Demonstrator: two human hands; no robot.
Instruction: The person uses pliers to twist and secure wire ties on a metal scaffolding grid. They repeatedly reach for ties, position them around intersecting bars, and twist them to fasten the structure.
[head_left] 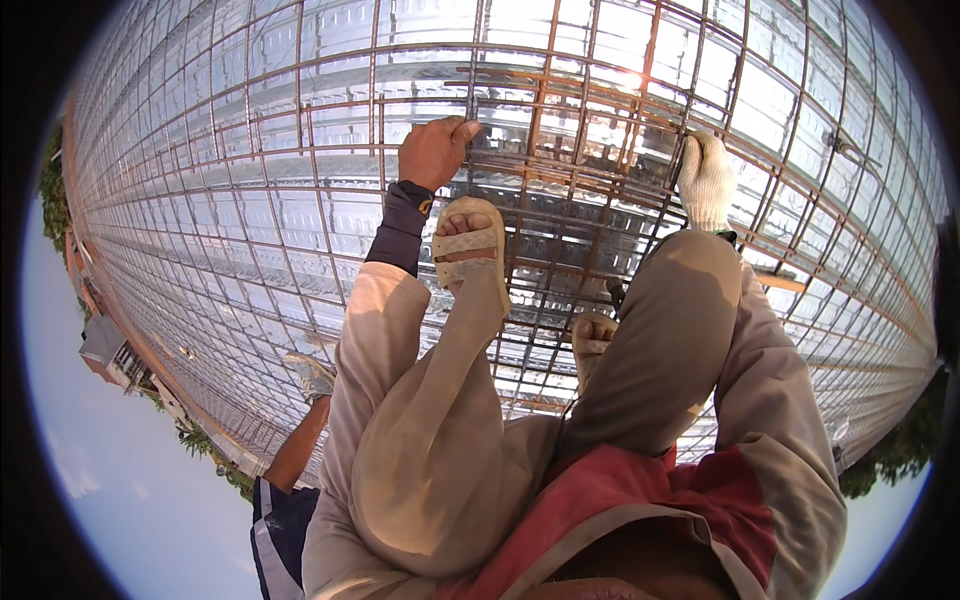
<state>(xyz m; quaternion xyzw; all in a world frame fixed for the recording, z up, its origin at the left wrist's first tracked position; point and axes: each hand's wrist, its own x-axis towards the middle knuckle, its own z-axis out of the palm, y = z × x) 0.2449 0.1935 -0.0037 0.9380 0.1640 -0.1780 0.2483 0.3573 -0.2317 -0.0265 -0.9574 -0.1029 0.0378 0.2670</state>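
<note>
A mesh of rusty steel rebar (pixel 375 103) spreads out below me over shiny corrugated metal decking (pixel 335 70). My left hand (pixel 433 152), bare with a dark cuff at the wrist, is closed at an upright-running rebar (pixel 472 85), its thumb against the bar. Across from it my right hand (pixel 708 182), in a white knit glove, has its fingers curled round another rebar (pixel 684 135). Between my hands several rusty bars lie closely bunched (pixel 590 178). The undersides of both hands' fingers are hidden.
My sandalled left foot (pixel 470 240) rests on the mesh; the other foot (pixel 595 332) is partly behind my knee. Another person's arm (pixel 300 445) with a gloved hand (pixel 312 375) reaches in at lower left. Bent wire (pixel 852 152) lies on the mesh at right.
</note>
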